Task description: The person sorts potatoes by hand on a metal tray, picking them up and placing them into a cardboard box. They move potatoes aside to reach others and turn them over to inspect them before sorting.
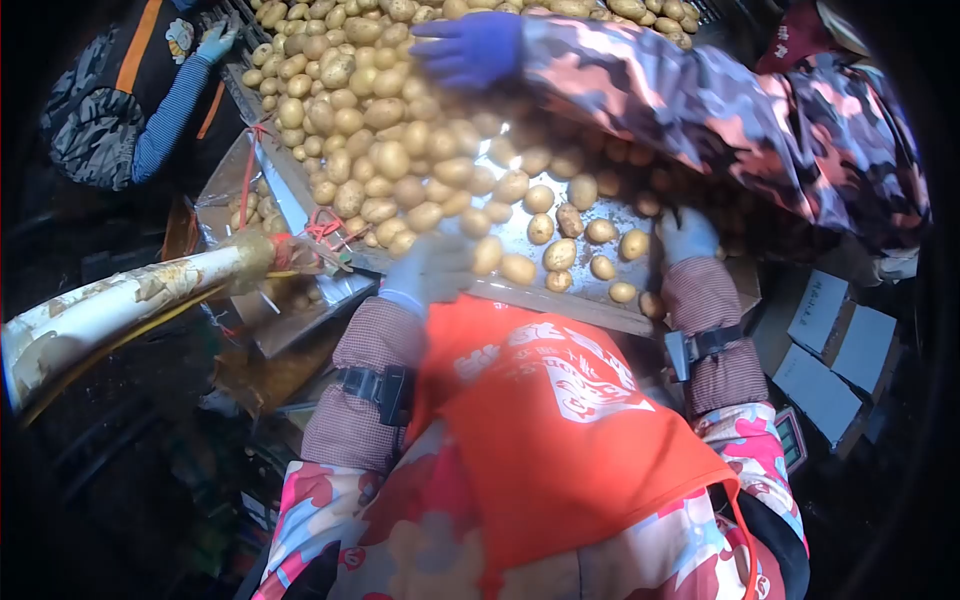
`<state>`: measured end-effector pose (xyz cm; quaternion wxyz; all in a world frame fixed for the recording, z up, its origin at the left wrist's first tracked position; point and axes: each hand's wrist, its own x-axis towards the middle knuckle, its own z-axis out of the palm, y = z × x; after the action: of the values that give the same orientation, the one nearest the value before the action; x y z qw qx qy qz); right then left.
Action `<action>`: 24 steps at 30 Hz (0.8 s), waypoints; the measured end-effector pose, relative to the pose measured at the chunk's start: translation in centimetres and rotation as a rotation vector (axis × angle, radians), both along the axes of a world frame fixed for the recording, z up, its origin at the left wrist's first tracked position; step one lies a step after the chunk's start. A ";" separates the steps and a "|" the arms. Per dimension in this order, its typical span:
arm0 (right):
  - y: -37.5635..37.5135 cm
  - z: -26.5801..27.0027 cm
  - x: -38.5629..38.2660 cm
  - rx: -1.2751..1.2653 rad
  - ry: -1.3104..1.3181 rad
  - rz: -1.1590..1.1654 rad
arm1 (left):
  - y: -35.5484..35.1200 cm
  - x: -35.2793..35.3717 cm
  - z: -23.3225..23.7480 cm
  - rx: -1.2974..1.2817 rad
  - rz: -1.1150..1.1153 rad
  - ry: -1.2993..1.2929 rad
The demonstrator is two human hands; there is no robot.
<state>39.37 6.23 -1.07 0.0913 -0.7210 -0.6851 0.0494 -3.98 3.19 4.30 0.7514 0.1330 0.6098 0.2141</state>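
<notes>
Many potatoes (350, 120) cover a metal sorting table (610, 210), heaped at the left and back and thinning out to the right. My left hand (432, 268), in a light glove and smeared by motion, is at the table's front edge beside the nearest potatoes. At the table's right side is my right hand (688, 236), gloved, back upward, its fingers stretched forward near a few loose potatoes. Shadow covers its fingertips. Across the heap reaches another person's purple-gloved hand (470, 48), over the potatoes at the back.
A worn white pole (130, 305) juts in from the left, near a cardboard box (225, 185) with potatoes inside. Another person's blue-gloved hand (217, 40) is at the far left edge. Cartons (820, 390) stand low at the right. My orange apron (570, 450) meets the table front.
</notes>
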 end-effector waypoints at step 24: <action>6.0 3.7 -12.8 -0.124 0.348 0.419 | -4.5 1.4 -0.7 0.733 -0.199 0.016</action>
<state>26.55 12.25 2.68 0.1511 -0.5485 -0.7890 0.2319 -2.59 -1.33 3.56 0.6662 0.4534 0.4826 0.3431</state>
